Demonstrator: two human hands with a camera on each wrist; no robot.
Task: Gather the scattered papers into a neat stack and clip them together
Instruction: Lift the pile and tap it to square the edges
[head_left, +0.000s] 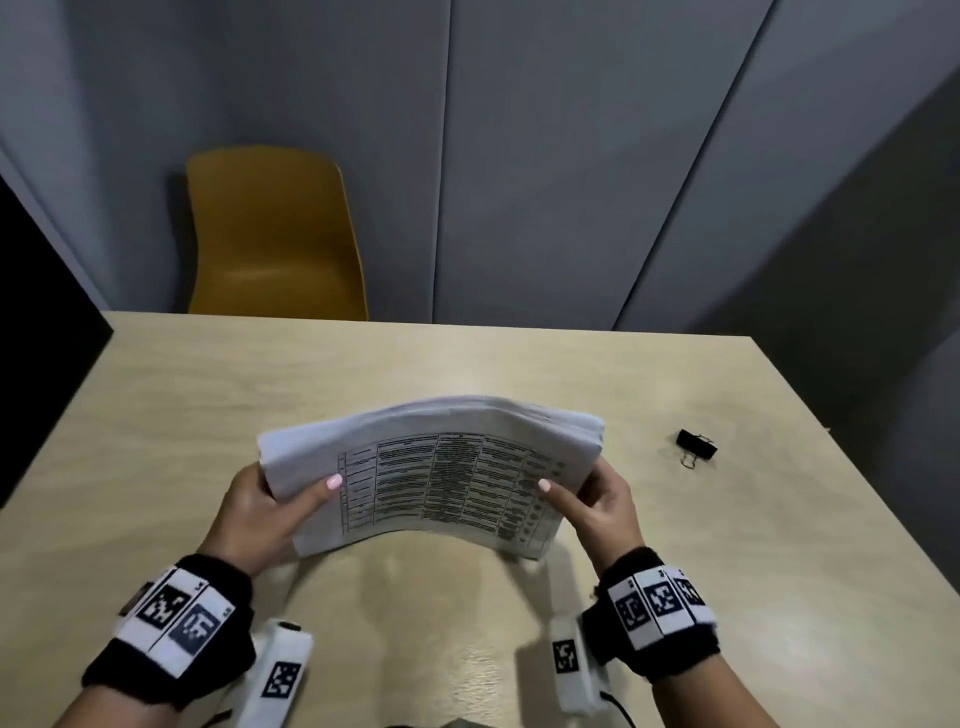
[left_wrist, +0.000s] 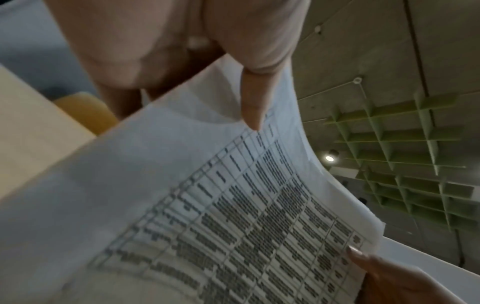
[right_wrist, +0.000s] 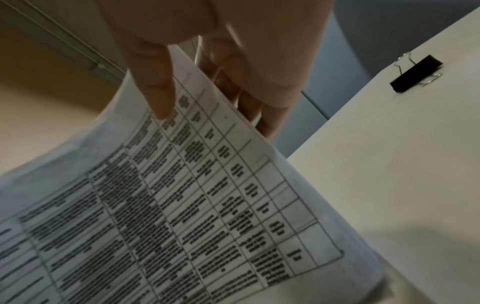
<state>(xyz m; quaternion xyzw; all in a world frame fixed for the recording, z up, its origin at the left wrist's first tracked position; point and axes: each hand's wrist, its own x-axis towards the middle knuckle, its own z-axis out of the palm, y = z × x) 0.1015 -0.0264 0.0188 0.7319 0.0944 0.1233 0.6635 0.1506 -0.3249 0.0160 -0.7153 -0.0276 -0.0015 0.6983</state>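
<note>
A stack of white papers with a printed table on top is held above the wooden table, bowed upward in the middle. My left hand grips its left edge, thumb on top and fingers underneath. My right hand grips the right edge the same way. The left wrist view shows my left thumb pressed on the papers. In the right wrist view my right thumb lies on the papers. A black binder clip lies on the table to the right.
A mustard-yellow chair stands behind the table's far edge, left of centre. Grey wall panels rise behind it. The table's right edge runs close past the binder clip.
</note>
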